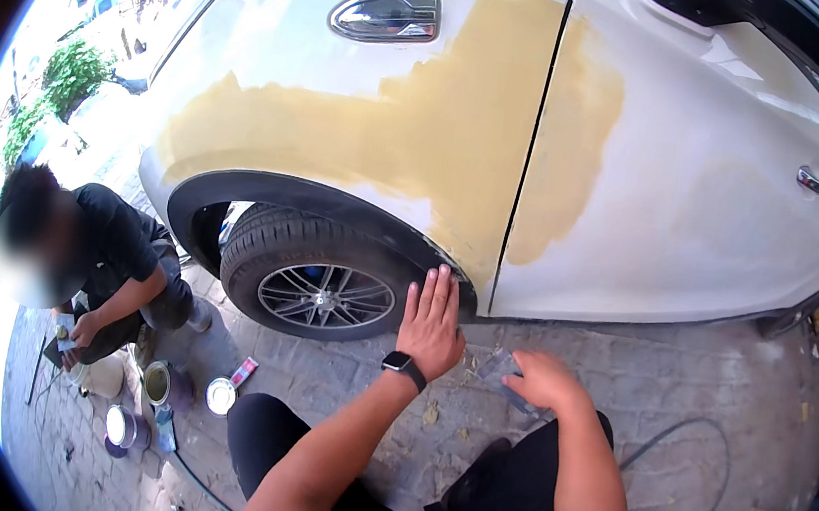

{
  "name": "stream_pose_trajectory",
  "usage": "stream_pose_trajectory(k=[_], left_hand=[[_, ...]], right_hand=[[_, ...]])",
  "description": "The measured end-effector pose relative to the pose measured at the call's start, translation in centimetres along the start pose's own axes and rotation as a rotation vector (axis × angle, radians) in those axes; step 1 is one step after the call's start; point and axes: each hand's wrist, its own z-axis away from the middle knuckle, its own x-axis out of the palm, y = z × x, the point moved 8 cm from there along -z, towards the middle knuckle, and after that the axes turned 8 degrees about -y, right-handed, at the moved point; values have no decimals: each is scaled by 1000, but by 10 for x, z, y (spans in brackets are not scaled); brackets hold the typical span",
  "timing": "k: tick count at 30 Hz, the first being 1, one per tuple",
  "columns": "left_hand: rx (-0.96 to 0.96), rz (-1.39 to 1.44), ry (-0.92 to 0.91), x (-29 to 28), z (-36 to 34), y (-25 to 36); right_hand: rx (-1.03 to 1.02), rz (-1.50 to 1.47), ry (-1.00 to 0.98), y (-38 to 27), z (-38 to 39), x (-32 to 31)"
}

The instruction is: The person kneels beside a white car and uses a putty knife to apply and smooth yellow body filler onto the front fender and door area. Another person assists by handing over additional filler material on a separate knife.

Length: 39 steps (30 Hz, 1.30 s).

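My left hand (433,326), with a dark watch on its wrist, lies flat with fingers stretched out. Its fingertips rest at the rear end of the black wheel arch trim (277,188), beside the tyre (256,244). Above it, the white car (694,206) carries a broad tan filler patch (413,126) across the fender and onto the door edge. Low over the paving, my right hand (554,382) is curled around a greyish, flat-looking piece (505,373). The piece's exact kind is hard to make out.
At the left a person (126,246) crouches, holding a small spreader. Between us stand an open can (156,384), a white-lidded can (127,425), a round lid (221,395) and a pink tube (245,371). A dark hose (725,438) curves over the paving at right.
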Motion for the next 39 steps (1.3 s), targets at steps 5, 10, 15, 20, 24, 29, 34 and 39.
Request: stream_pose_trajectory(k=[5,10,15,20,24,29,34,39], left_hand=[[167,-231,-77,45,0,-5],[260,-262,-109,65,3,15],[399,-409,-158,34,-12,3],[533,-516,-48,-7,-14,-27],[492,-538,-19,-43,-20,-45],[336,-553,59,-94,-25,-75],[-140,-93,255,-139,2,-105],[-233,741,321,-98,80,-98]], right_hand=[[-28,-100,18,17,7,6],[-25,-122,-23,36,4,1],[-38,-119,-53,45,-8,7],[-42,-130,-107,32,-6,-5],[-60,-108,-142,27,-5,-6],[-122,-133,-57,23,-8,-5],[-186,-428,329,-1,-3,-39],[-209,-645,413,-32,-17,-39]])
